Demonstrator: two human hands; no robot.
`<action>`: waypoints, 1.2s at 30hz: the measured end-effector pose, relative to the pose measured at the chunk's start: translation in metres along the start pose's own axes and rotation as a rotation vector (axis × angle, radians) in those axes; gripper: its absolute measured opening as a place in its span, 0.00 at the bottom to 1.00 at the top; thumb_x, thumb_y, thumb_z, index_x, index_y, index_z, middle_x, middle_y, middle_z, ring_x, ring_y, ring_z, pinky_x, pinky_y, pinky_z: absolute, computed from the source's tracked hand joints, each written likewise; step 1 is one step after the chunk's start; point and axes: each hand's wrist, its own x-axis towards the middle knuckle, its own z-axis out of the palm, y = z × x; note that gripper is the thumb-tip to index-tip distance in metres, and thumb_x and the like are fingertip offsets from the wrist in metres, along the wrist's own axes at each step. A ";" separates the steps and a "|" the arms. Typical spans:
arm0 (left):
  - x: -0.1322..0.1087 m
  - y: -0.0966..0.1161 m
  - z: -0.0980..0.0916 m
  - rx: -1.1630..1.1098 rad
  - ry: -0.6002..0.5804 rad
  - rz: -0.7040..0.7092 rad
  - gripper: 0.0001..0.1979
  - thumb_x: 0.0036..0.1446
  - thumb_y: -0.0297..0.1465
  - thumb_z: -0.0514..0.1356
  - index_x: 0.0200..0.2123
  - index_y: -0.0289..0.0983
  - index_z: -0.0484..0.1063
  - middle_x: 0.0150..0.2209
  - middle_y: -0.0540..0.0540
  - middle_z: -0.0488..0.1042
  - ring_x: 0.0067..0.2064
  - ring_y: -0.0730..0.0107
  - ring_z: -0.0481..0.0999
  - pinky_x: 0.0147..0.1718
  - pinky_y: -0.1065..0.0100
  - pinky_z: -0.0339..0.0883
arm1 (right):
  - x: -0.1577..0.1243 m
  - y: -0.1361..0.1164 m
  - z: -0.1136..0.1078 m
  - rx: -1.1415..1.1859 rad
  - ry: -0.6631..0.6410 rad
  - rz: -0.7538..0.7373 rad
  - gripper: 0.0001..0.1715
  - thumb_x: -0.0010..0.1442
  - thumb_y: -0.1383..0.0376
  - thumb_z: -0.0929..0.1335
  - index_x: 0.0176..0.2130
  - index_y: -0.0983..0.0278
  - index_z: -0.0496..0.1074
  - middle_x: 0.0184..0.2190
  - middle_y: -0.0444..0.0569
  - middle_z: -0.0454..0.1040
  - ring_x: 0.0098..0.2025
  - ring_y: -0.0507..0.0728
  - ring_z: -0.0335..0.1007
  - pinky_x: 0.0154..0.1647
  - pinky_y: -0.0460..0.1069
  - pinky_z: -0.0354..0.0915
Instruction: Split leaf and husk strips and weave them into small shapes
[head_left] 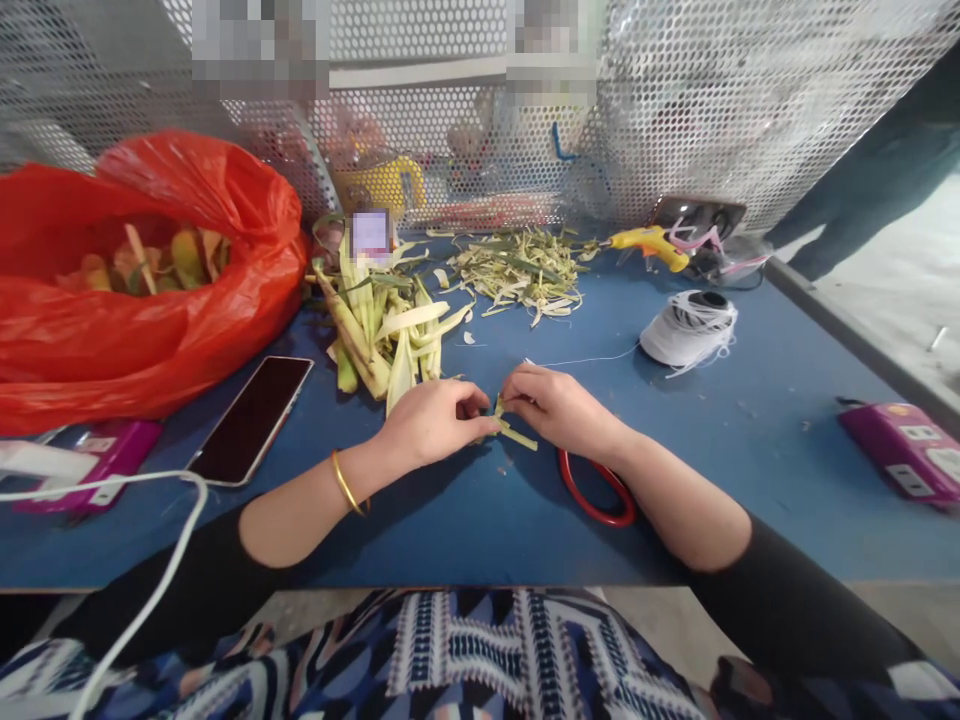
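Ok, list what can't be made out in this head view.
All in the head view:
Husk strip: pinched part hidden by the left hand and right hand.
Red loop: its upper part covered by the right hand and forearm.
Red plastic bag: cut off by the left edge.
Yellow object: blurred, veiled by the perforated metal panel.

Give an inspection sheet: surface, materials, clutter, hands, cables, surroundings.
Surface: blue tabletop with pale scraps.
Materials: thin pale-green plant strip; heap of shredded green plant strips; long pale-green husks; white thread spool.
Clutter: red plastic bag, black-screened phone, yellow glue gun, red loop-shaped handle.
Hands: left hand and right hand, both pinching the strip.
Cables: white cable passing in front of the left black sleeve.
Surroundings: silver perforated panel behind; person's dark trouser leg, right.
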 end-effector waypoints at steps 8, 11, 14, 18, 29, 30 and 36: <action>0.001 -0.005 0.009 -0.329 -0.007 -0.050 0.14 0.44 0.39 0.67 0.32 0.36 0.77 0.30 0.47 0.78 0.32 0.67 0.75 0.32 0.68 0.68 | -0.002 -0.004 0.000 0.068 0.069 -0.036 0.10 0.58 0.75 0.63 0.29 0.64 0.67 0.33 0.48 0.71 0.34 0.52 0.67 0.37 0.46 0.62; 0.000 -0.005 0.008 -0.494 -0.034 -0.075 0.12 0.45 0.34 0.66 0.34 0.36 0.76 0.34 0.45 0.80 0.37 0.65 0.77 0.38 0.67 0.69 | -0.002 -0.004 0.000 0.112 0.144 -0.040 0.10 0.58 0.75 0.63 0.29 0.64 0.67 0.32 0.47 0.71 0.34 0.52 0.67 0.36 0.46 0.62; -0.001 -0.001 0.007 -0.608 -0.050 -0.160 0.10 0.45 0.30 0.66 0.34 0.35 0.75 0.29 0.46 0.79 0.33 0.67 0.78 0.36 0.67 0.69 | -0.002 -0.005 -0.001 0.134 0.198 -0.042 0.09 0.58 0.75 0.63 0.29 0.63 0.67 0.32 0.48 0.71 0.35 0.52 0.68 0.37 0.47 0.63; -0.003 0.008 0.007 -0.833 -0.094 -0.301 0.06 0.47 0.26 0.64 0.31 0.34 0.74 0.21 0.51 0.74 0.24 0.73 0.74 0.26 0.71 0.65 | -0.001 -0.008 -0.002 0.144 0.261 -0.025 0.09 0.59 0.72 0.63 0.27 0.63 0.66 0.31 0.48 0.72 0.35 0.53 0.68 0.38 0.48 0.64; -0.005 0.014 0.015 -1.104 -0.022 -0.368 0.12 0.44 0.31 0.68 0.33 0.34 0.72 0.27 0.50 0.74 0.26 0.72 0.77 0.22 0.75 0.66 | -0.002 -0.012 0.005 0.136 0.379 0.010 0.09 0.58 0.72 0.64 0.27 0.63 0.66 0.31 0.48 0.72 0.35 0.53 0.69 0.37 0.48 0.64; -0.005 0.015 0.016 -1.120 0.006 -0.377 0.11 0.45 0.30 0.67 0.33 0.34 0.72 0.26 0.50 0.74 0.25 0.73 0.76 0.22 0.74 0.66 | -0.002 -0.013 0.005 0.132 0.375 0.014 0.09 0.59 0.72 0.64 0.27 0.63 0.66 0.31 0.47 0.72 0.35 0.53 0.68 0.37 0.48 0.63; -0.004 0.017 0.016 -1.110 0.142 -0.370 0.07 0.48 0.28 0.64 0.32 0.32 0.74 0.22 0.51 0.73 0.21 0.75 0.74 0.21 0.74 0.67 | -0.005 -0.015 0.004 0.021 0.332 -0.031 0.08 0.61 0.70 0.63 0.30 0.63 0.68 0.35 0.49 0.70 0.35 0.52 0.68 0.37 0.47 0.64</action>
